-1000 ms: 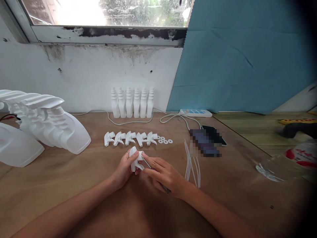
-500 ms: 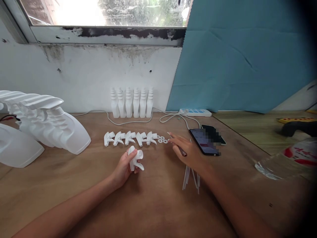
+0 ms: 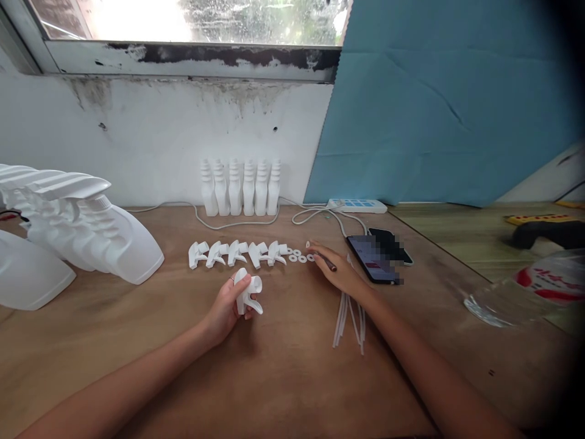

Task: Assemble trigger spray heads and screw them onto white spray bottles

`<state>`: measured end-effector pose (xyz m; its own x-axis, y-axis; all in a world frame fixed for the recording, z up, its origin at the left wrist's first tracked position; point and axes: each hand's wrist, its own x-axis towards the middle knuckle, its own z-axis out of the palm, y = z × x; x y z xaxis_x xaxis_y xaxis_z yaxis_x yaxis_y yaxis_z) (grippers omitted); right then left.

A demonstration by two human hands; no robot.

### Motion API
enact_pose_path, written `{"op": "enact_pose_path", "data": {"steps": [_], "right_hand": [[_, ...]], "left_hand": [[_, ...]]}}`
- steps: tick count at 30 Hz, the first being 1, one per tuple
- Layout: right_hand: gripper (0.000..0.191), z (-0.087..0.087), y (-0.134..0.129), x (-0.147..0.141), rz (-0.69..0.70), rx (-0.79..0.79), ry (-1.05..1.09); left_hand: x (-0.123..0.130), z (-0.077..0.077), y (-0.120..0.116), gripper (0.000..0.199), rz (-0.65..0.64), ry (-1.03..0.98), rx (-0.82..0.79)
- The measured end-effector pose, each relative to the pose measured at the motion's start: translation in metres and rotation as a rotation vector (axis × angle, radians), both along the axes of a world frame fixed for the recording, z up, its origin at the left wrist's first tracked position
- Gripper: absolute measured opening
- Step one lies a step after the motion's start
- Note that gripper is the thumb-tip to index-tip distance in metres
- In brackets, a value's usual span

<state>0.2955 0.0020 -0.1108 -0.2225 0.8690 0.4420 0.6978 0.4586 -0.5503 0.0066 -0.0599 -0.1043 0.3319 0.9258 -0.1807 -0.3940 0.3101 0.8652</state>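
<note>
My left hand (image 3: 228,305) is closed around a white trigger spray head (image 3: 249,291), held above the table with its trigger pointing down and to the right. My right hand (image 3: 336,266) grips a thin dark brown pen-like tool (image 3: 329,265). At its fingertips a small white ring washer (image 3: 308,244) stands on edge; whether fingers or tool hold it, I cannot tell. Several more white washers (image 3: 302,259) lie flat just left of that hand. Beside them runs a row of white spray heads (image 3: 237,252). Thin white tubes (image 3: 339,323) lie partly under my right wrist.
Several small white bottles (image 3: 234,189) stand against the wall. Large white bottles (image 3: 128,244) lie stacked at left. A phone (image 3: 370,259), a power strip (image 3: 361,206) with white cables and a clear bottle with a red label (image 3: 507,299) are at right.
My right hand has shifted slightly left, and a washer now shows upright at its fingertips. The tool's dark end has swung up. My left hand still holds the spray head.
</note>
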Motion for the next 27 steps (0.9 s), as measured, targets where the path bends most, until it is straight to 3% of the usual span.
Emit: {"op": "enact_pose_path", "data": {"steps": [10, 16, 27], "right_hand": [[0.023, 0.002, 0.002, 0.004, -0.112, 0.03, 0.123], [0.018, -0.006, 0.012, 0.014, -0.218, 0.08, 0.233], [0.023, 0.0, 0.004, 0.003, -0.15, -0.017, 0.191]], "left_hand": [[0.0, -0.001, 0.0, 0.033, 0.002, 0.004, 0.002], [0.0, 0.0, 0.0, 0.032, 0.003, 0.011, 0.003], [0.0, -0.001, 0.0, 0.033, 0.001, 0.002, 0.012]]}}
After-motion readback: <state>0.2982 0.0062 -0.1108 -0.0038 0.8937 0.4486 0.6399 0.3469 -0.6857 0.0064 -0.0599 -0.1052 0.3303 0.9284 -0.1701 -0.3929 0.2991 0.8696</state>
